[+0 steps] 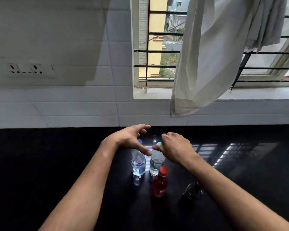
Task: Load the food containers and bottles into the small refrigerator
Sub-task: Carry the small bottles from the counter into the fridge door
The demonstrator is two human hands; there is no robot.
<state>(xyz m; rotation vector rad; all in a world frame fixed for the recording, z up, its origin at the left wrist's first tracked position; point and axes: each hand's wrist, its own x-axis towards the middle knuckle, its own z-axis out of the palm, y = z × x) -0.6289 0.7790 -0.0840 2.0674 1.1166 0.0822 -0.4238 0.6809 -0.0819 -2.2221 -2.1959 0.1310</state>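
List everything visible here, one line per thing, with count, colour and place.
Clear water bottles: two, one blue-capped, one teal-capped, side by side mid-counter.
Red bottle: one, red cap, nearer than the clear ones.
Dark bottle: one, right of the red one, blurred.
Counter: one, glossy black.
Socket plate: one, white, left wall.
Window: one, black bars.
Curtain: one, off-white, over the window.
Left hand: open, above the blue-capped bottle.
Right hand: open, beside the teal cap.
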